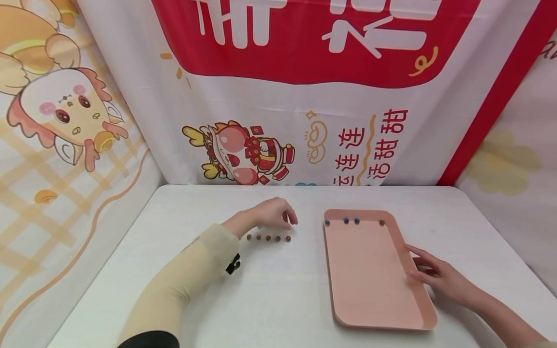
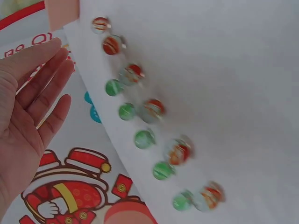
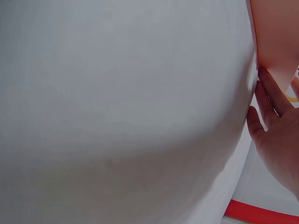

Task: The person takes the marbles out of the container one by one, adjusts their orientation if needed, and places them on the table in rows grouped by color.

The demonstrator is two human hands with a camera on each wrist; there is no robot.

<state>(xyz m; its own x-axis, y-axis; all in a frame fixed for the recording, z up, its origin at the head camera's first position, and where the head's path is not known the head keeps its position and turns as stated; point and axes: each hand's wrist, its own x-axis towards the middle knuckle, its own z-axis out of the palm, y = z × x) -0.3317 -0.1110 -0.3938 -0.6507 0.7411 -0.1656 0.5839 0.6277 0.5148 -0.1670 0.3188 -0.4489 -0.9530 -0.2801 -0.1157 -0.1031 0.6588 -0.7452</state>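
Marbles (image 1: 268, 238), 2 rows: pointed toward tray (image 1: 370, 275), nearer left hand (image 1: 273, 213) (relaxed, empty). Right hand (image 1: 448, 280): fingers extended, touched tray's rim.

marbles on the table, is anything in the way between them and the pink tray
Nothing visible lies on the table between the marbles and the pink tray; only the tray's raised left rim stands between. The left hand is on the marbles' far side.
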